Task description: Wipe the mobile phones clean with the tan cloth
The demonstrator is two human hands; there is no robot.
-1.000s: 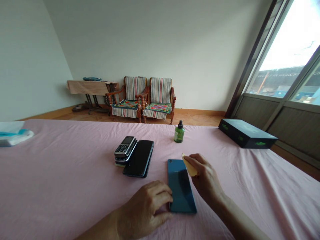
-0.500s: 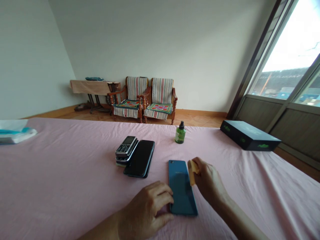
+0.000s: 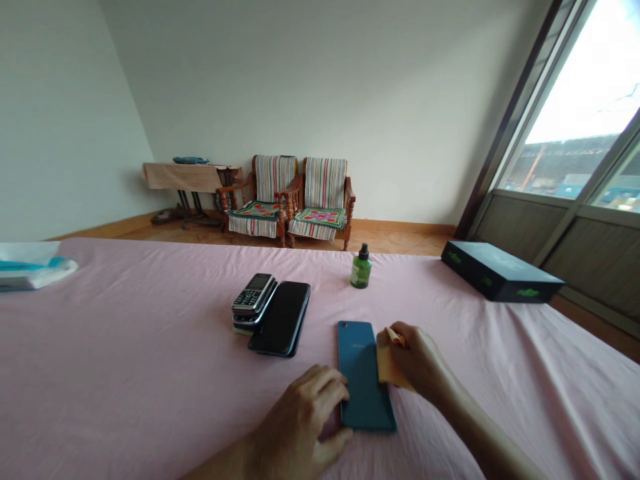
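Observation:
A blue smartphone (image 3: pixel 364 380) lies back side up on the pink cloth, its camera at the far left corner. My left hand (image 3: pixel 305 420) is curled against its left long edge, with fingertips on that edge and the thumb by the near corner, holding it in place. In my right hand (image 3: pixel 417 357) is a folded yellow cloth (image 3: pixel 387 363), pinched between the fingers and lying against the phone's right edge. Left of the phone, a black-screened smartphone (image 3: pixel 283 317) rests on another phone, beside a stack topped by a silver keypad phone (image 3: pixel 254 293).
Behind the phone stands a green bottle (image 3: pixel 361 270) with a black cap. A black box (image 3: pixel 500 273) sits at the far right, and a pack of tissues (image 3: pixel 35 270) at the far left. Two wooden armchairs (image 3: pixel 320 193) stand beyond the pink-covered surface (image 3: pixel 150 373).
My right hand has moved slightly nearer me along the phone's right edge, and more of the yellow cloth shows spread below it. My left hand stays at the left edge.

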